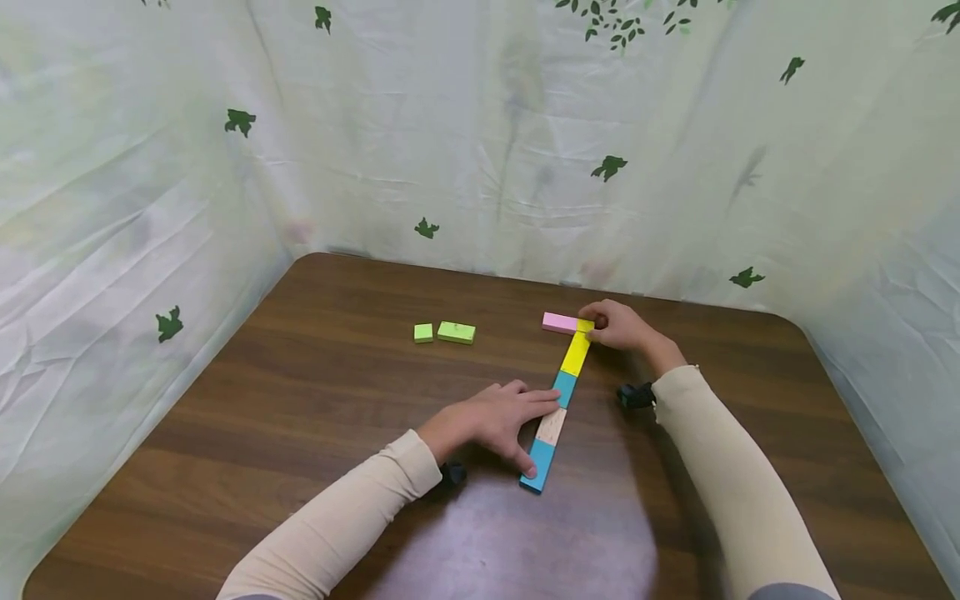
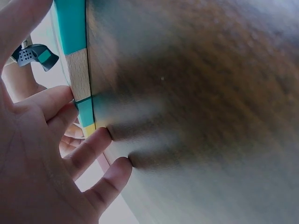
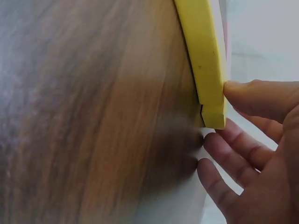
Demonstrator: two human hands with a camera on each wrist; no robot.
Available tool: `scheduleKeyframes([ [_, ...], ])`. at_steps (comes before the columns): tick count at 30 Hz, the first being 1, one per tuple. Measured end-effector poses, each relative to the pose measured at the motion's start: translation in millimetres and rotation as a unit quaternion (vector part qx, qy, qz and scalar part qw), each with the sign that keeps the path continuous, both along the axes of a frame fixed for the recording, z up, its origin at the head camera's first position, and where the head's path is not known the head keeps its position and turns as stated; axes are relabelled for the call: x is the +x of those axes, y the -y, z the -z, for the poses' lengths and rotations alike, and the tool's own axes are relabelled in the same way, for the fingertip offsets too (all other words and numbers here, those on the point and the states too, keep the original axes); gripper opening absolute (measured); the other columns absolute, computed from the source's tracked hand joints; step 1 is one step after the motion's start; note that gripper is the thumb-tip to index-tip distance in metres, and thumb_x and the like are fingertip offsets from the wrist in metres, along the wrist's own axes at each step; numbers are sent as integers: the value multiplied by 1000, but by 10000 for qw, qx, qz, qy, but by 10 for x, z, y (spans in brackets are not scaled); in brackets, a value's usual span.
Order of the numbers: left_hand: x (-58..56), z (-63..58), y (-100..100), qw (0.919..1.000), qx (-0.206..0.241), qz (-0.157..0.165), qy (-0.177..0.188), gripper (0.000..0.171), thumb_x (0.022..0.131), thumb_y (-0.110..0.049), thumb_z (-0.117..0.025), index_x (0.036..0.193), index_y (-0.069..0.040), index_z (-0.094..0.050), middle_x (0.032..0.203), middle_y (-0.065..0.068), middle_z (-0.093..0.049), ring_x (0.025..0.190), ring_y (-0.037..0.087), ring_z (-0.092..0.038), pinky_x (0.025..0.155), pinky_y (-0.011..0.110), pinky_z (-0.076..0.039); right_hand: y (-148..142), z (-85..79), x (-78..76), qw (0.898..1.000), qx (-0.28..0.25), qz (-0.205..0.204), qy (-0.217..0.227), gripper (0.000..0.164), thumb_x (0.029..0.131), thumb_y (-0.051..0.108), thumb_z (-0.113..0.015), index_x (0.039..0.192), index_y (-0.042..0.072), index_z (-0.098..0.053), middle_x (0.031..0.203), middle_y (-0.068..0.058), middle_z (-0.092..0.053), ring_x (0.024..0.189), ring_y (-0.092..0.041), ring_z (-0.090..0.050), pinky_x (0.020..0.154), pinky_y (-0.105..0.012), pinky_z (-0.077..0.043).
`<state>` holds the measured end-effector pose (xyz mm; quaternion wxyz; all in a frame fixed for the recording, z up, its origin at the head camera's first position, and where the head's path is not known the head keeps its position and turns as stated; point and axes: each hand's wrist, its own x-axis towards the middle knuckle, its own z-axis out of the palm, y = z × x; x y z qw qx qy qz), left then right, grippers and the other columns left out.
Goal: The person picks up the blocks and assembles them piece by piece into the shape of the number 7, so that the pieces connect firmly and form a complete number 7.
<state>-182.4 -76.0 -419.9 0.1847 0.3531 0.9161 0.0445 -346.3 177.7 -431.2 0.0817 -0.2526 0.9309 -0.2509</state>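
A straight row of flat blocks runs away from me in the head view. It starts with a near blue block, then a plain wood block, another blue block, a longer yellow block and a small yellow block. A pink block meets the far end from the left. My left hand spreads along the row, thumb on the near blue block and fingertips at the farther one. With thumb and fingertips, my right hand pinches the small yellow block at the corner.
Two green blocks, a small square one and a longer one, lie left of the row on the brown wooden table. A pale curtain with leaf and bird prints stands behind the table's far edge.
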Motion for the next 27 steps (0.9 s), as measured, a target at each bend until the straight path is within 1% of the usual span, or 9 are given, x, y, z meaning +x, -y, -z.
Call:
scheduleKeyframes([
  [4,6,-11,5,10000,-4,14,-25,97,77,-63,-75,156,-32,-30,166,-19,-18,143,17,-34,112,41,-36,3,-2,3,10000,6,30,39,41,92,9,-64,131,0,-61,125,-21,-62,102,-32,-54,96,-49,-47],
  [10,11,-19,2,10000,4,26,-11,97,77,-62,-75,157,-32,-30,166,-19,-18,142,17,-34,112,41,-37,-4,2,19,10000,-25,49,14,39,93,10,-65,130,-1,-62,123,-22,-62,102,-32,-55,95,-49,-48],
  [13,9,-11,3,10000,1,18,-17,97,77,-62,-75,157,-32,-30,166,-19,-18,142,17,-34,112,41,-37,-1,9,20,9999,-31,-19,-102,36,94,8,-62,128,-3,-63,123,-23,-62,102,-33,-56,95,-50,-48],
  [17,3,2,9,10000,5,-4,-8,97,77,-62,-76,157,-32,-30,166,-19,-18,142,17,-33,112,41,-37,13,15,4,9997,69,-4,-235,32,96,5,-56,125,-3,-64,123,-23,-63,104,-34,-57,97,-51,-48],
  [27,5,0,12,10000,28,-6,10,97,77,-62,-75,157,-32,-29,165,-20,-17,143,16,-33,112,41,-36,56,7,-33,9995,207,94,-220,31,97,3,-54,125,-2,-66,124,-23,-64,105,-33,-57,98,-51,-48],
])
